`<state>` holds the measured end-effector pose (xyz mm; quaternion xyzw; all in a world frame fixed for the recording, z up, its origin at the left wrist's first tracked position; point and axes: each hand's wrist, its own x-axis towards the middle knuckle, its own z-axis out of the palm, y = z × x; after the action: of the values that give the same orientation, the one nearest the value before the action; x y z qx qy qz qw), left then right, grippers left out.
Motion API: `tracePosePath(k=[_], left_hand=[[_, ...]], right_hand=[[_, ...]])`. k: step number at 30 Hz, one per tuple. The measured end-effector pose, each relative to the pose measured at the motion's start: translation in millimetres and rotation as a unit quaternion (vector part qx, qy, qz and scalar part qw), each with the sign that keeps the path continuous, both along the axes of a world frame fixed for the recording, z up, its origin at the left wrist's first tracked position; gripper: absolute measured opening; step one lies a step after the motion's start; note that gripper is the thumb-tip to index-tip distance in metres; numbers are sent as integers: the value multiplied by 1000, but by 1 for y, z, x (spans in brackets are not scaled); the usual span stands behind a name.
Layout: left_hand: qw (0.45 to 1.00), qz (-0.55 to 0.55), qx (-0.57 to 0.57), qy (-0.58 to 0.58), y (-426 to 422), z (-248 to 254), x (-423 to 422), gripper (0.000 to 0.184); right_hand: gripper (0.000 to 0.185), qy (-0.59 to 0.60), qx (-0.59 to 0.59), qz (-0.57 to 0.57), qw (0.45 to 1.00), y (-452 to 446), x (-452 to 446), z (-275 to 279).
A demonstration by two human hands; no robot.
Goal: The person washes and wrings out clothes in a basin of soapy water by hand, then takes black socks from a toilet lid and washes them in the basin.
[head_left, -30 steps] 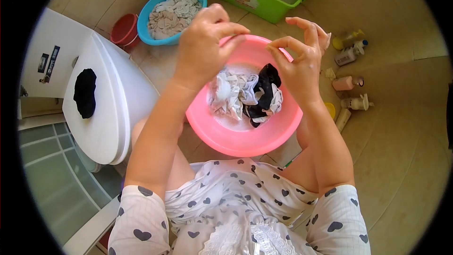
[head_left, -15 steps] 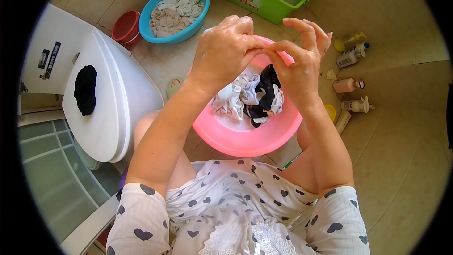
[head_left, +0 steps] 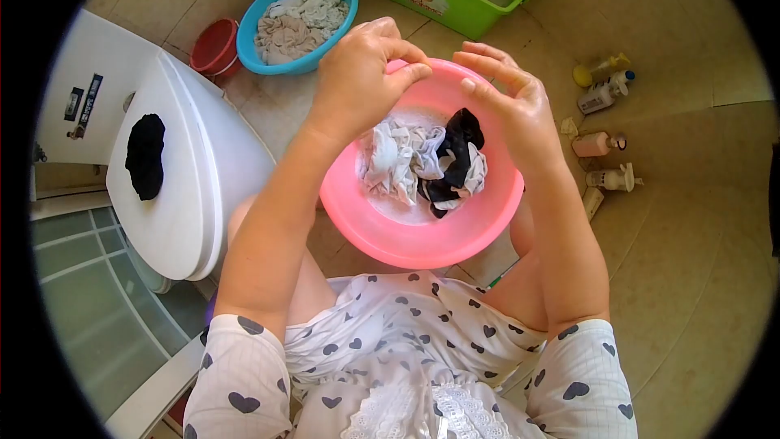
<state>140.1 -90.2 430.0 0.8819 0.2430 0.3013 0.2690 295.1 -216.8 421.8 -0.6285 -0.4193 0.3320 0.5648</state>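
Observation:
My left hand (head_left: 361, 77) hovers over the left rim of a pink basin (head_left: 422, 252), thumb and index finger pinched together. Whatever may be in that pinch is too small to make out. Across the basin's far right side is my right hand (head_left: 513, 102), its fingers stretched out and apart, holding nothing visible. Below both hands, wet white cloth (head_left: 398, 162) lies in suds inside the basin. Black cloth (head_left: 459, 158) is bunched against it on the right. Neither hand touches the cloth.
A white toilet with its lid down (head_left: 175, 187) stands at left, with a black cloth (head_left: 146, 157) on it. Beyond are a red bucket (head_left: 214, 47), a blue basin (head_left: 268, 57) of laundry and a green tub (head_left: 443, 2). Several bottles (head_left: 601, 97) line the right wall.
My hands have moved apart, ending the fingertip contact. The left hand has shifted left and still pinches; the right hand's pinch has opened. The cloth in the basin stays put.

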Motion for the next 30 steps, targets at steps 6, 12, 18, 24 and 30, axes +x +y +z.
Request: tracePosePath(k=[6, 12, 18, 24, 30], left_hand=[[995, 13, -102, 21, 5, 3, -5, 16], [993, 31, -108, 29, 13, 1, -9, 17], [996, 45, -72, -4, 26, -6, -14, 19], [995, 89, -21, 30, 42, -2, -23, 19], [971, 145, -3, 190, 85, 10, -5, 23]], right_hand=[[55, 384, -18, 54, 921, 4, 8, -5], [65, 486, -4, 62, 872, 3, 9, 0], [70, 490, -9, -25, 871, 3, 13, -7], [64, 416, -63, -214, 881, 4, 37, -53], [53, 420, -203, -258, 846, 15, 13, -138]])
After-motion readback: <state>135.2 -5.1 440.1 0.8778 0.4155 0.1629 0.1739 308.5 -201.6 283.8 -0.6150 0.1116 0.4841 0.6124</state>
